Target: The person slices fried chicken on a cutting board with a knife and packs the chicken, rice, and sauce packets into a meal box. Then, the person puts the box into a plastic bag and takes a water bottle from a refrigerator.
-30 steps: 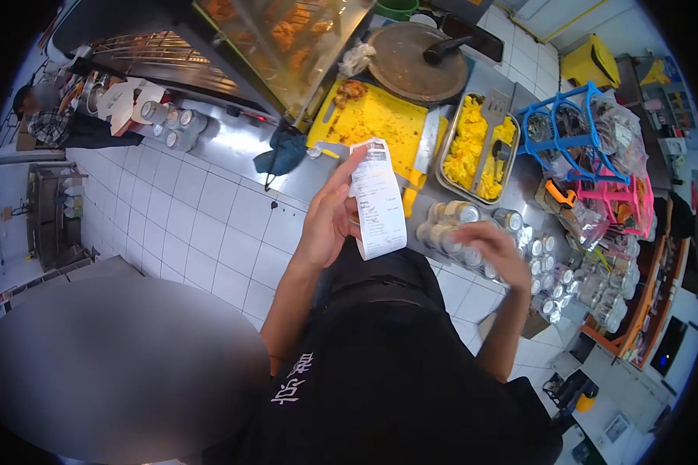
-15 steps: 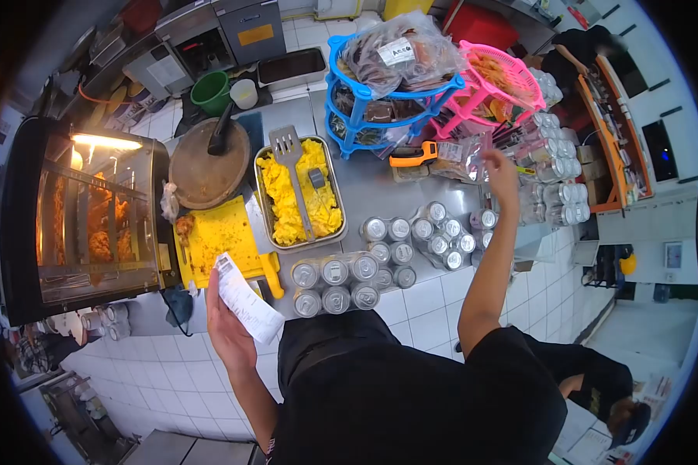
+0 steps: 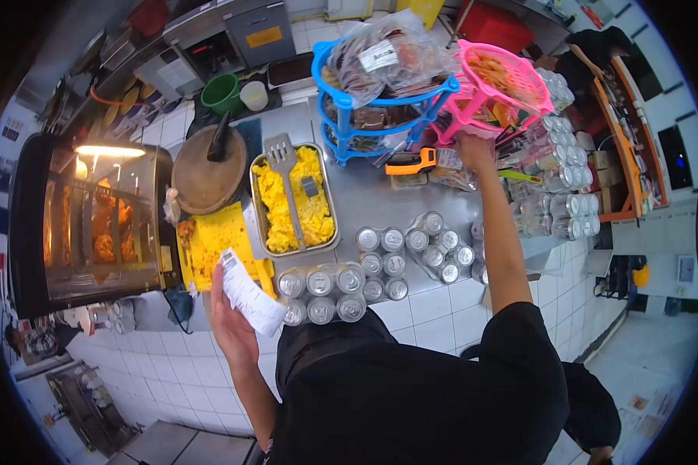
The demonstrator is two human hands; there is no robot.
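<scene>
My left hand (image 3: 233,329) is closed on a long white printed receipt (image 3: 248,294), held near the front edge of the counter. Stretched far forward, my right hand (image 3: 475,151) is at the lower part of the pink basket rack (image 3: 467,116). Its fingers are hidden there, so what they touch does not show. Close to that hand lie an orange and black handheld device (image 3: 411,162) and clear plastic bags (image 3: 451,170). A blue tiered rack (image 3: 341,101) piled with bagged items stands left of the pink one.
A metal tray of yellow food (image 3: 318,209) with a spatula (image 3: 281,159) stands mid-counter. Packs of cans (image 3: 322,283) line the front edge. A lit food warmer (image 3: 93,225) is at left, beside a yellow cutting board (image 3: 217,240). Another person (image 3: 593,411) is at lower right.
My right hand has moved forward and left, from above the plastic bags to the pink rack's lower part. My left hand still holds the receipt. The person at right has shifted lower in view.
</scene>
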